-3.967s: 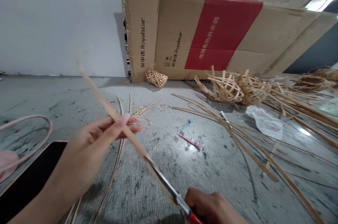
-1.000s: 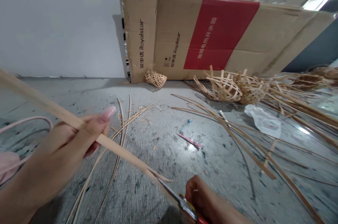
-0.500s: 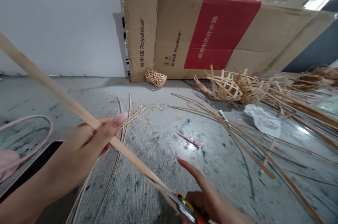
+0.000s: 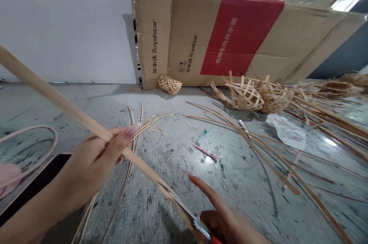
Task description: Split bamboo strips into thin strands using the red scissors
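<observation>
My left hand (image 4: 89, 163) grips a long, flat bamboo strip (image 4: 71, 110) near its middle, and the strip runs diagonally from the left edge down to the lower centre. My right hand (image 4: 227, 225) sits at the bottom edge, holding red-handled scissors (image 4: 186, 213) with the index finger stretched out. The metal blades lie against the strip's lower part. The handles are mostly hidden by my right hand and the frame edge.
On the grey concrete floor lie several loose bamboo strips (image 4: 267, 156) and offcuts. Partly woven bamboo baskets (image 4: 244, 96) rest against a flattened Royalstar cardboard box (image 4: 207, 37). A black phone (image 4: 37, 182), a pink loop (image 4: 28, 148) and a white plastic bag (image 4: 286, 133) are nearby.
The bamboo strip has swung, with its upper end now pointing left. My left hand has moved right, and my right index finger has lifted away from the scissors.
</observation>
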Motion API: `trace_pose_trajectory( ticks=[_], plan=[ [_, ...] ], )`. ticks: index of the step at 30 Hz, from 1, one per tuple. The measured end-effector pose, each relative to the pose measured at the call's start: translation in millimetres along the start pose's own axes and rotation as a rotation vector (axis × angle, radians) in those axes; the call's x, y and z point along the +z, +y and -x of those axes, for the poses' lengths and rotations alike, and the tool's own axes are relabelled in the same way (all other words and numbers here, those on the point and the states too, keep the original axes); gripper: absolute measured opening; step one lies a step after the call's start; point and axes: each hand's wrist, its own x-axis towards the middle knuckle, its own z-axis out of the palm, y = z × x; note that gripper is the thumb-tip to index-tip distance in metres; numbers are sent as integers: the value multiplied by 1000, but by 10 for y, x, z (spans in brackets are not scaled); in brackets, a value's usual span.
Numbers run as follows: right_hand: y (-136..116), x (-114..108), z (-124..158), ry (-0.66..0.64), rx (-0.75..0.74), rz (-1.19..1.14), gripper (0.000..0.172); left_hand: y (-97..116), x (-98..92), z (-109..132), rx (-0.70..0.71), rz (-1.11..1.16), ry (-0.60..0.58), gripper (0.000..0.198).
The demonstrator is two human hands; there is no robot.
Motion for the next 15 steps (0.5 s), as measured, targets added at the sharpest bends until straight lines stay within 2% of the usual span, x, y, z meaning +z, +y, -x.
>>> trace_pose_trajectory(
  ticks=[5,9,15],
  plan=[
    [47,-17,-31,11,-20,47,104,-20,-2,-3,-3,-17,8,47],
    [41,-20,-22,19,-64,92,103,-30,2,2,-16,-6,2,49],
    [-92,37,164,44,-149,176,89,-9,4,12,-78,49,-71,46]
  ],
)
